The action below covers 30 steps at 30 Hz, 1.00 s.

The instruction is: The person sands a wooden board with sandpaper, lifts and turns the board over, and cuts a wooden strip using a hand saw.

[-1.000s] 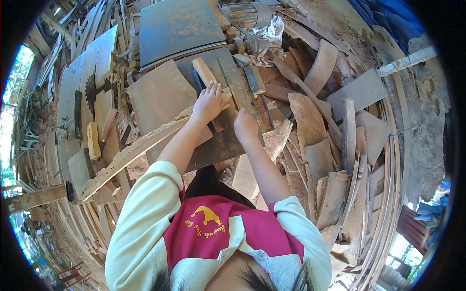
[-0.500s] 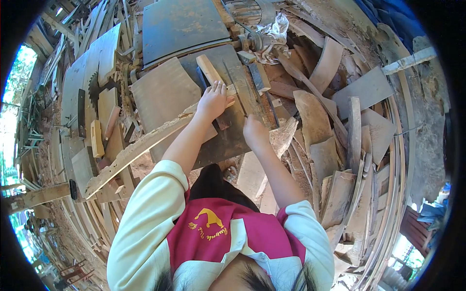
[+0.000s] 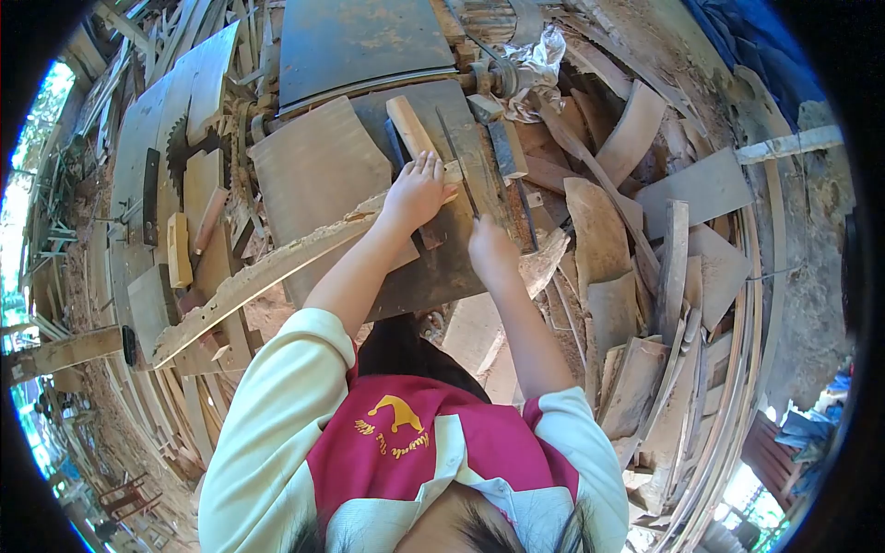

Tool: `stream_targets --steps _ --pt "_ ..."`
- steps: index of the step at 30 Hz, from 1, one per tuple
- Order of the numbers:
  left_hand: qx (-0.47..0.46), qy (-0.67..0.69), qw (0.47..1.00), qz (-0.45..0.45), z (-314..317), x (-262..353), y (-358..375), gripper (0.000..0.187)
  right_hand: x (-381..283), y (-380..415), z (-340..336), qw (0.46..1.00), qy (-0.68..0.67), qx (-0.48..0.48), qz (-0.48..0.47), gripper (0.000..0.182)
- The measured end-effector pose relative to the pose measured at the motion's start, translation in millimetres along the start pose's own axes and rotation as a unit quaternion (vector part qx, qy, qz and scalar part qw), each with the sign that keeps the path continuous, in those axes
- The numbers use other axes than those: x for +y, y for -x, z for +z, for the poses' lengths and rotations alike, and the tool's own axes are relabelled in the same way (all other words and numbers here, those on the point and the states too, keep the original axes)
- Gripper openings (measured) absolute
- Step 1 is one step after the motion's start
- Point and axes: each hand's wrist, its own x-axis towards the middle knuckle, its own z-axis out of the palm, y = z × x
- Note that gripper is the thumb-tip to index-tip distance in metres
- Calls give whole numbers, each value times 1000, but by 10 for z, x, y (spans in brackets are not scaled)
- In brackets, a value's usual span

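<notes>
A long, rough-edged wooden board (image 3: 267,270) slants across the worktop, its far end beneath my left hand (image 3: 417,192). The fingers of that hand lie together over the board and grip it down, close to a pale wood block (image 3: 411,127). My right hand (image 3: 494,249) is closed in a fist on the near end of a handsaw (image 3: 458,158), whose thin dark blade shows edge-on. The blade crosses right at the board's far end, just right of my left fingers. The saw's handle is hidden inside the fist.
A wide flat panel (image 3: 318,175) lies on the worktop to the left. Beyond it is a blue-grey metal table (image 3: 364,46). Further left are a toothed circular blade (image 3: 177,158) and a yellow wood block (image 3: 179,249). Curved wood offcuts (image 3: 599,230) pile up on the right.
The whole view has shifted slightly, with the worktop appearing a little further right and lower. My left hand keeps its hold on the board; my right hand still grips the saw at the board's end.
</notes>
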Motion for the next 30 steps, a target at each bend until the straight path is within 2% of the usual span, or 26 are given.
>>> stream_targets --steps 3,7,10,16,19,24,28,30 --pt "0 4 1000 1 -12 -12 -11 52 -151 -445 70 1000 -7 13 -14 26" --pt "2 15 1000 4 -9 -9 -8 53 -200 -541 85 999 -21 24 -19 26" --pt "9 17 1000 7 -2 -15 -13 53 -114 -299 68 998 -19 45 -29 25" --pt "17 13 1000 7 21 -16 -9 52 178 610 -230 996 23 -79 23 24" --pt "16 20 1000 3 14 -14 -2 51 184 749 -355 996 40 -74 20 25" --pt "3 13 1000 2 18 -11 -2 52 56 214 -236 997 21 -68 24 27" --pt "-16 15 1000 2 -18 -10 -10 52 -144 -413 -13 999 -16 -26 -12 27" --pt "-16 21 1000 0 -25 -3 -5 52 -118 -443 63 1000 -24 -11 -16 26"
